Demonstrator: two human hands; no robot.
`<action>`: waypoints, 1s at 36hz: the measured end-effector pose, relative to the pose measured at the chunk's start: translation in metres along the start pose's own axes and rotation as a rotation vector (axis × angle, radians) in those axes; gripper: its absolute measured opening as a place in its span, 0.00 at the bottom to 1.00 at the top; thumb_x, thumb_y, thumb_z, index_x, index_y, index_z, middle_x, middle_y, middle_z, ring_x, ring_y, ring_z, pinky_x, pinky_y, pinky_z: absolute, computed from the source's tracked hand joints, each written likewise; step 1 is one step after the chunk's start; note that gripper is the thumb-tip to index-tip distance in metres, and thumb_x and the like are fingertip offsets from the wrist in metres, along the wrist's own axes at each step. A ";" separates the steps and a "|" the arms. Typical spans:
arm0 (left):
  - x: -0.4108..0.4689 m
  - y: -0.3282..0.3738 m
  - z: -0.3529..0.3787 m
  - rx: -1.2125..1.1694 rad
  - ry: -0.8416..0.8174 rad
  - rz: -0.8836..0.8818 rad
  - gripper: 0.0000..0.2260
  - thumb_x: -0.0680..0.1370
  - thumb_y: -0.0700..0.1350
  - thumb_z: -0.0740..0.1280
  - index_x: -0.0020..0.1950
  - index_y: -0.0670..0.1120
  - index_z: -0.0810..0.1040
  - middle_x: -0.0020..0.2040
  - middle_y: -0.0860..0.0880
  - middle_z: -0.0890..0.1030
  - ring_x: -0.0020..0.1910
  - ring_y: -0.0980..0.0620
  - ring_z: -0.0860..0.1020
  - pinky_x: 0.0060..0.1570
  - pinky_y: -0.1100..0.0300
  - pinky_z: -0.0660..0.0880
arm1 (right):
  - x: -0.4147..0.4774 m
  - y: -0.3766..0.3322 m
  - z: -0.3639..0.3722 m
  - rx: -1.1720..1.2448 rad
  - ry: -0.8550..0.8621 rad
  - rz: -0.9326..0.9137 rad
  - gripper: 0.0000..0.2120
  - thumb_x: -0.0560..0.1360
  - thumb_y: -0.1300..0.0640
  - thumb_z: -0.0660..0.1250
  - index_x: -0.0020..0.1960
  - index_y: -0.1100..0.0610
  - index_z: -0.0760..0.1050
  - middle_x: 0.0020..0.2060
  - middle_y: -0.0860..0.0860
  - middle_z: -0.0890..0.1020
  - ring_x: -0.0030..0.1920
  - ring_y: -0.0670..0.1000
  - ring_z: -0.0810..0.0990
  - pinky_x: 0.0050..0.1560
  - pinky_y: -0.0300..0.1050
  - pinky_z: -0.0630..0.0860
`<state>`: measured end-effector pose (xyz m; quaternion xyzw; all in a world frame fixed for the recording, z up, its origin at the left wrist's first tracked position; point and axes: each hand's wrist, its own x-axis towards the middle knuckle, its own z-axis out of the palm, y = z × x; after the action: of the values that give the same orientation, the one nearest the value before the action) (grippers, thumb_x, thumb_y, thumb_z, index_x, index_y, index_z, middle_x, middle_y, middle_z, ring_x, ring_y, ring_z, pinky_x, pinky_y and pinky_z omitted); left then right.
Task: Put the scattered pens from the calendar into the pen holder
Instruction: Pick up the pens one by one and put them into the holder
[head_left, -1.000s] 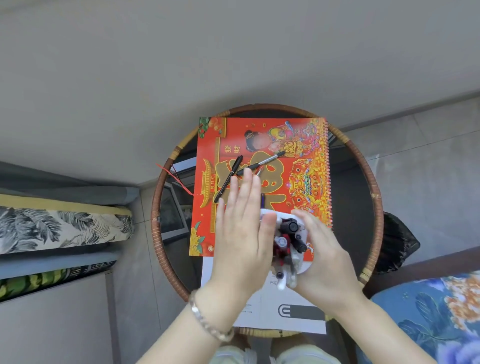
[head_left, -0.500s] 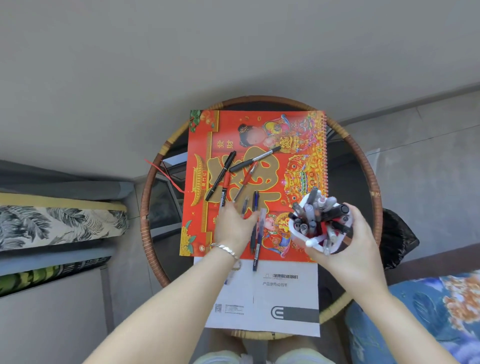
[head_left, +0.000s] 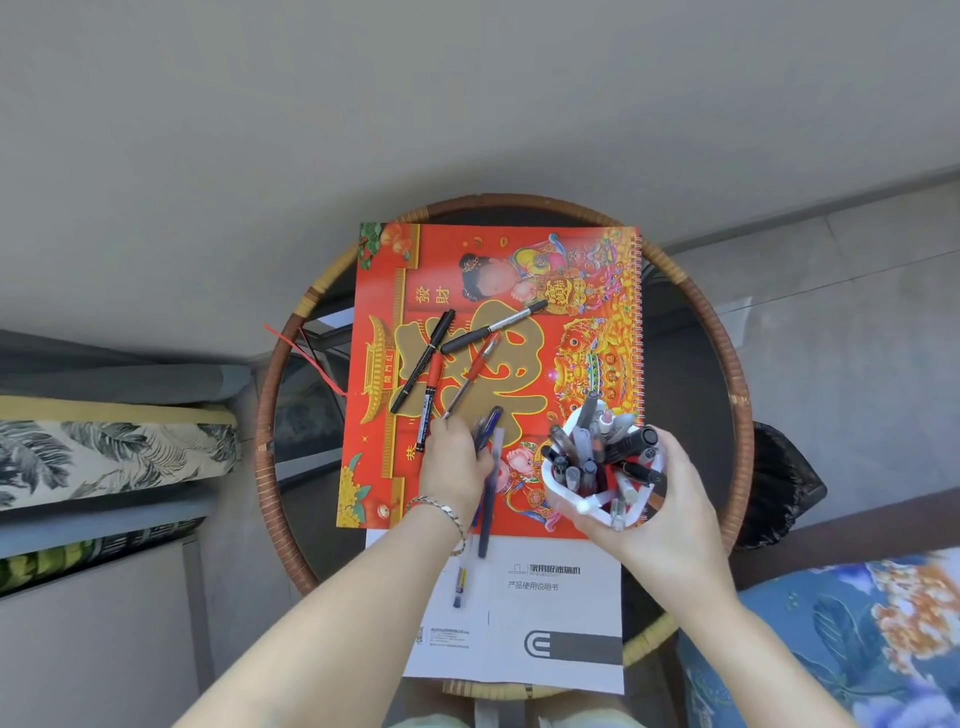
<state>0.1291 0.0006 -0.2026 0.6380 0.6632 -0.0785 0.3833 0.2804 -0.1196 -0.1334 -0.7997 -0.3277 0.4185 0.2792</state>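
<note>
1. The left hand (head_left: 451, 465) rests on the red calendar (head_left: 524, 249). Its fingers are curled round two blue pens (head_left: 489, 423), whose ends poke out past the fingertips and back under the wrist.
2. The right hand (head_left: 672, 512) grips the white holder (head_left: 548, 480), held just right of the left hand and already crammed with pens.
3. Beyond the left fingertips four more pens lie loose, some crossing: a black marker (head_left: 423, 361), a red marker (head_left: 431, 400), a red pen (head_left: 470, 374) and a silver pen (head_left: 493, 327).
4. By the left wrist a clear pen (head_left: 460, 584) lies on a white manual (head_left: 561, 613).
5. The pens look light, stiff and smooth, and likely to roll on the glossy cover, so they are best pinched mid-barrel. The full holder leaves only narrow gaps, so tips will probably need threading in.
6. Everything sits on a round table (head_left: 727, 364) with a rattan rim. Patterned cushions flank it, and the floor is tiled.
</note>
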 end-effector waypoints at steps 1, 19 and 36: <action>0.000 -0.001 0.000 0.008 -0.001 0.003 0.11 0.75 0.42 0.66 0.54 0.37 0.72 0.57 0.39 0.71 0.52 0.40 0.75 0.51 0.52 0.73 | 0.001 0.000 0.001 0.005 -0.002 0.003 0.38 0.58 0.47 0.81 0.64 0.43 0.68 0.59 0.41 0.76 0.61 0.44 0.77 0.57 0.51 0.78; -0.002 -0.030 -0.005 0.061 0.150 0.177 0.13 0.81 0.43 0.55 0.62 0.39 0.70 0.59 0.40 0.73 0.59 0.44 0.69 0.60 0.54 0.67 | 0.000 0.000 0.016 -0.042 -0.004 0.036 0.43 0.56 0.42 0.81 0.67 0.45 0.66 0.62 0.42 0.75 0.63 0.46 0.76 0.59 0.54 0.77; -0.125 0.026 -0.125 -1.235 0.340 0.366 0.16 0.75 0.39 0.60 0.43 0.62 0.74 0.49 0.50 0.84 0.55 0.48 0.80 0.61 0.39 0.71 | -0.020 -0.036 0.026 0.062 -0.031 -0.001 0.37 0.55 0.46 0.74 0.62 0.46 0.69 0.57 0.47 0.78 0.58 0.53 0.79 0.55 0.53 0.79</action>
<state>0.0885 -0.0193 -0.0299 0.4070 0.5183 0.4839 0.5758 0.2389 -0.1077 -0.1100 -0.7838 -0.3193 0.4407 0.2991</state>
